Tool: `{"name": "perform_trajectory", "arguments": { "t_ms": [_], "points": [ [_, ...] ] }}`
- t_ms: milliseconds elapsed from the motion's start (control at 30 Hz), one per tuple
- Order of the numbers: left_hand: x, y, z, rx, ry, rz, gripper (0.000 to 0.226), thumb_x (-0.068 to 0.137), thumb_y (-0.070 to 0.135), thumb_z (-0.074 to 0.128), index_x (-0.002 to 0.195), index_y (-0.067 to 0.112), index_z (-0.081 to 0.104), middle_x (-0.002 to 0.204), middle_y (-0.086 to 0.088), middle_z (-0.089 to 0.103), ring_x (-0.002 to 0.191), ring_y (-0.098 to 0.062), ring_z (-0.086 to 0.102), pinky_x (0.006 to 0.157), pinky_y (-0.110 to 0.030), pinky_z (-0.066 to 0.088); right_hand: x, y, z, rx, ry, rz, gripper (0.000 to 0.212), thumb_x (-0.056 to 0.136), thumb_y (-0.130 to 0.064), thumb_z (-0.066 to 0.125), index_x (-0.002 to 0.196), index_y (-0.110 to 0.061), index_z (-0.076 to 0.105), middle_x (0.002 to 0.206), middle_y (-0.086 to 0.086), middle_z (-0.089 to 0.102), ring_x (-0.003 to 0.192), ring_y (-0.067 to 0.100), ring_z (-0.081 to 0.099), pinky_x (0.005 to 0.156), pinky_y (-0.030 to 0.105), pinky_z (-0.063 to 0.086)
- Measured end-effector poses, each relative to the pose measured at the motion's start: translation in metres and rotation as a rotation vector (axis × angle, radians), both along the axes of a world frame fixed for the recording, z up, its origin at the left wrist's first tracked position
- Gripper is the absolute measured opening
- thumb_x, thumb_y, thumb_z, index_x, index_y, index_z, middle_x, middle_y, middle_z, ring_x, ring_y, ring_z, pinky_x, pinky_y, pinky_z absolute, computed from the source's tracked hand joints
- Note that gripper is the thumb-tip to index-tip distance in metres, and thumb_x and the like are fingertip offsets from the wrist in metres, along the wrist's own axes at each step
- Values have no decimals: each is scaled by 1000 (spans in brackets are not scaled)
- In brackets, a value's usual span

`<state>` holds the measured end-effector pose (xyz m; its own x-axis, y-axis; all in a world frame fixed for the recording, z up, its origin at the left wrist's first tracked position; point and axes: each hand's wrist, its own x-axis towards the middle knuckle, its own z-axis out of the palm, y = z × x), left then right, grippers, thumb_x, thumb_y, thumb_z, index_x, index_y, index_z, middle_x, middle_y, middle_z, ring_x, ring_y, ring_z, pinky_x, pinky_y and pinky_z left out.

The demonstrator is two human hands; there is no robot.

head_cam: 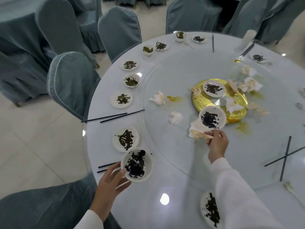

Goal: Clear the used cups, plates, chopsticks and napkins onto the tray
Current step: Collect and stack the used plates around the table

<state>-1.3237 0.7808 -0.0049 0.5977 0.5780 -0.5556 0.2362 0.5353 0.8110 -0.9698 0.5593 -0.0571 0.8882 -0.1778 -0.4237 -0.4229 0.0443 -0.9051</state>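
My left hand (110,180) grips a white bowl (136,164) smeared with dark sauce, above the table's near-left edge. My right hand (217,142) pinches the rim of a dirty white plate (212,117) together with a stained napkin (197,132), at the near edge of the gold tray (206,100). On that tray lie another dirty plate (213,88) and crumpled napkins. A dirty plate (126,139) sits just beyond the bowl, with black chopsticks (107,167) partly hidden under my left hand.
Several dirty plates and small cups (131,80) line the table's left rim. Chopstick pairs (113,116) lie left, and crossed chopsticks (286,154) right. Crumpled napkins (176,117) and yellow spills dot the glass turntable. Covered chairs (71,83) crowd the table's left side.
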Motion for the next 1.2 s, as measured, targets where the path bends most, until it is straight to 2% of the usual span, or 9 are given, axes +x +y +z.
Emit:
{"name": "perform_trajectory", "arguments": {
  "t_ms": [133,200,433,633,700,800,967,1100,1200],
  "points": [
    [-8,9,3,-22,-60,-28,45,85,34,79,128,41,69,120,-4,76,108,-33,76,88,-44,64,-44,-1,33,23,-57,68,14,102,-22,61,89,-17,64,80,7,75,44,12,39,42,22,33],
    [-13,14,7,-27,-76,-35,40,87,35,76,125,43,70,120,-3,76,109,-32,75,88,-43,64,-75,2,49,47,-70,123,13,101,-23,62,91,-18,67,78,8,73,45,12,39,42,20,31],
    [-52,28,17,-56,-145,-98,50,81,42,80,129,39,69,124,-3,75,113,-29,74,93,-44,62,-223,25,86,65,-71,325,18,104,-23,60,96,-9,69,73,14,69,46,16,42,47,22,29],
    [-87,27,16,-69,-192,-208,41,86,44,85,124,44,70,128,1,74,115,-27,74,96,-43,62,-328,48,88,51,-39,471,26,104,-24,58,81,-14,64,75,17,68,50,19,44,50,25,31],
    [-99,25,14,-74,-201,-231,40,85,47,85,122,47,70,128,2,74,115,-26,74,97,-45,61,-351,52,87,41,-36,509,26,104,-26,58,83,-11,63,73,17,68,50,19,45,49,24,33],
    [-122,23,9,-89,-195,-256,42,83,48,86,122,47,71,127,0,75,113,-26,74,95,-43,61,-385,53,85,41,-40,525,27,105,-26,58,81,-16,65,69,17,65,50,19,46,47,22,34],
    [-152,19,1,-113,-187,-303,34,90,40,79,124,43,72,125,-2,76,110,-30,76,89,-39,63,-428,47,82,20,-36,532,25,104,-28,60,84,-12,64,62,13,57,50,19,43,46,22,31],
    [-165,16,3,-143,-174,-305,30,86,38,77,115,47,75,121,0,78,106,-31,76,86,-38,64,-450,40,84,13,-29,527,25,105,-23,60,82,-16,66,63,12,56,51,18,45,47,24,31],
    [-172,11,4,-150,-180,-334,30,88,36,75,116,46,75,121,-1,77,108,-32,76,87,-40,64,-461,35,85,-23,-7,524,25,105,-24,61,84,-13,67,65,12,59,54,19,48,48,24,34]
  ]
}}
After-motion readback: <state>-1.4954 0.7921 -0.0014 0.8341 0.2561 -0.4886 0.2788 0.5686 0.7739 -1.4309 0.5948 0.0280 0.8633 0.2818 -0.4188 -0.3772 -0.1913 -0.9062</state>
